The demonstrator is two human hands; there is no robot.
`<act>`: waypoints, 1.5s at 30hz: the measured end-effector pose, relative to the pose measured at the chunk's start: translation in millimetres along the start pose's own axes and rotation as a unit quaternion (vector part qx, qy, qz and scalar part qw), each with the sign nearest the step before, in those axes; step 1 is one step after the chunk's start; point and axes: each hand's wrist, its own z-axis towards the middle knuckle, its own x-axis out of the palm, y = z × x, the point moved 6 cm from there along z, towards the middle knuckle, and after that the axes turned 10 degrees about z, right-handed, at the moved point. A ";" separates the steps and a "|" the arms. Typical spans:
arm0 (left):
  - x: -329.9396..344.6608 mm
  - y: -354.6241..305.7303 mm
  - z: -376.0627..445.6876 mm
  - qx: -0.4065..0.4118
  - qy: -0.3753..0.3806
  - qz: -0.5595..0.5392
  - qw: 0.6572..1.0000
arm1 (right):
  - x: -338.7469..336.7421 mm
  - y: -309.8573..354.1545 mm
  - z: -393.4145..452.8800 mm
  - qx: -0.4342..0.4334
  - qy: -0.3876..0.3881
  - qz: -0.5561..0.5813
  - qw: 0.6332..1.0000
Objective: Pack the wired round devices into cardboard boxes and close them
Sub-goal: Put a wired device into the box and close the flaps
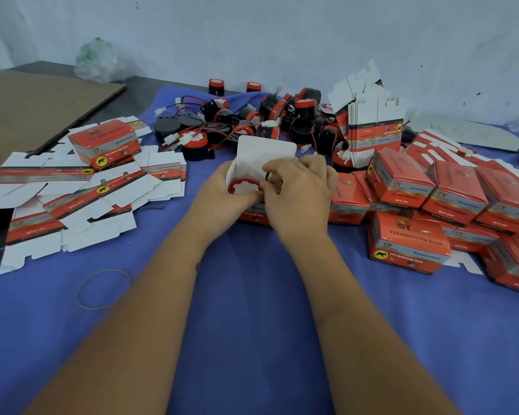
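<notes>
step: seating a reversing horn (245, 187) in an open red carton (253, 215), lid flap (264, 154) up.
next: likely tuck the wire (267, 176) in, then fold the flap shut.
left hand (222, 193): fingers curled round carton and horn edge.
right hand (300, 187): fingertips bunched, pinching the wire just beside the horn.
horn position: in the carton mouth, between both hands.

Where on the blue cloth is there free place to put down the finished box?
Bare blue cloth lies between the forearms, and left of the left arm near the rubber band. Crowded: flat cartons at left, closed boxes at right, loose devices behind the hands.
</notes>
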 end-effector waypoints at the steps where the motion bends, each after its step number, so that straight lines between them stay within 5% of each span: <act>1: -0.1 0.7 0.0 -0.002 -0.014 -0.001 1.000 | 0.5 -2.2 1.2 0.005 0.002 0.004 1.000; 8: -4.7 3.2 -1.9 -0.019 -0.078 -0.002 0.997 | 2.9 -7.8 1.9 0.050 0.025 0.115 0.992; 20: -3.2 6.3 -0.5 -0.027 -0.071 0.007 0.997 | 12.2 -11.8 -6.0 0.156 0.103 0.316 0.930; 25: 3.0 4.8 -1.5 -0.087 -0.013 -0.190 0.978 | 15.8 -9.2 -7.9 0.139 0.105 0.287 0.942; 28: -2.0 3.2 0.1 -0.093 -0.038 -0.166 0.981 | 14.7 -11.3 -7.4 0.145 0.081 0.267 0.949; 33: -3.1 4.0 -1.0 -0.046 -0.034 -0.042 0.997 | 16.9 -38.6 -11.4 0.268 0.040 0.458 0.846; 38: -5.6 8.1 0.8 -0.029 -0.052 -0.064 0.996 | 22.4 -33.8 -9.6 0.237 0.035 0.423 0.874; 45: -21.5 5.0 -0.7 0.025 -0.171 -0.005 0.985 | 16.3 -32.7 -9.0 0.221 0.078 0.428 0.873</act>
